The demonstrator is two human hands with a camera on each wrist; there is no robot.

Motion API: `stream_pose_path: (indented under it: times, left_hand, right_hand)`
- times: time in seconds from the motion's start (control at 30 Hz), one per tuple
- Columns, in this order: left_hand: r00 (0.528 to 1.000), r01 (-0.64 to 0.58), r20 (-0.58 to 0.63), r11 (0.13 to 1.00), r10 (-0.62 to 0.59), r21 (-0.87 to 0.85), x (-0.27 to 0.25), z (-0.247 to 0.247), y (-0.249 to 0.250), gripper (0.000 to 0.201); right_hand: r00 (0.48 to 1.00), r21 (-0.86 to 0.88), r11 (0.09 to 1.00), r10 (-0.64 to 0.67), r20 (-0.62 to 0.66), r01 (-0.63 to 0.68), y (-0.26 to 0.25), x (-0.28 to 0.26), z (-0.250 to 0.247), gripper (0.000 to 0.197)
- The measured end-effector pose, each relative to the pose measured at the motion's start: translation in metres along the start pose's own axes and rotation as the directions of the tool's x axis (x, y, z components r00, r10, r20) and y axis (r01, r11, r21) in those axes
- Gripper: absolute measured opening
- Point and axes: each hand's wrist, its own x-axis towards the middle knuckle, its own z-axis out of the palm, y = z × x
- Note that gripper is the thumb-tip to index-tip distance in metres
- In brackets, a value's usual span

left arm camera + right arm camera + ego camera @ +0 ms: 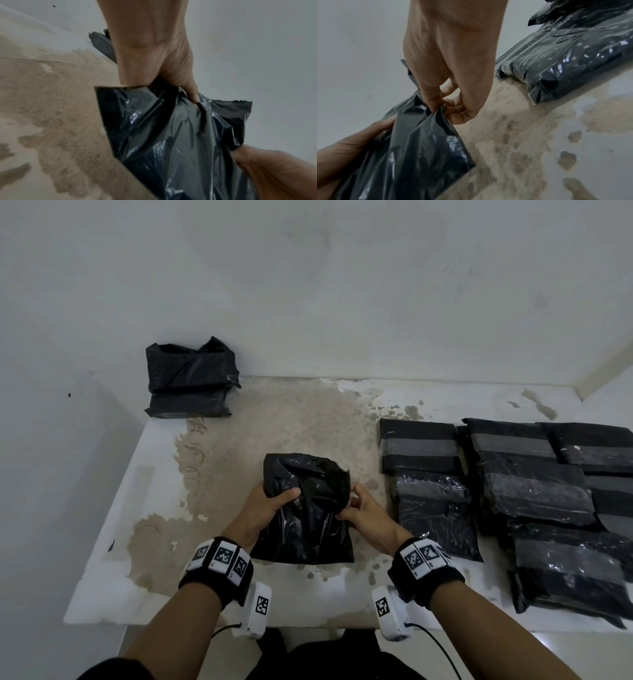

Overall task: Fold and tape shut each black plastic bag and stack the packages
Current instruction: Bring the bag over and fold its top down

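A crumpled black plastic bag (305, 508) stands in the middle of the table, its far end bunched up. My left hand (270, 501) grips the bag's left side, thumb on top. My right hand (359, 508) pinches its right edge between thumb and fingers. The left wrist view shows the bag (171, 135) hanging below my left hand (163, 75), its ragged open end towards the wall. The right wrist view shows my right hand (447, 97) pinching a fold of the bag (412, 148), with my left hand (351, 143) at the lower left.
Two folded black packages (191, 378) are stacked at the table's far left against the wall. Several black bags with grey strips (513, 491) lie overlapping on the right half. The white table (260, 419) has worn brown patches. Its front edge runs near my wrists.
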Motion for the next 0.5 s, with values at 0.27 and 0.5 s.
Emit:
stream_pose_path:
  times: [0.27,0.5]
  left_hand:
    - [0.998,-0.006,-0.068,0.999,0.009,0.042,-0.001,-0.005,-0.012,0.031]
    - [0.996,0.006,-0.09,1.0,-0.005,0.009,-0.005,-0.007,-0.018,0.024]
  right_hand:
    - [1.0,0.074,0.997,-0.009,-0.03,0.012,-0.009,0.006,-0.003,0.025]
    - [0.99,-0.039,0.997,-0.066,-0.123,0.062,-0.01,0.02,0.0,0.024]
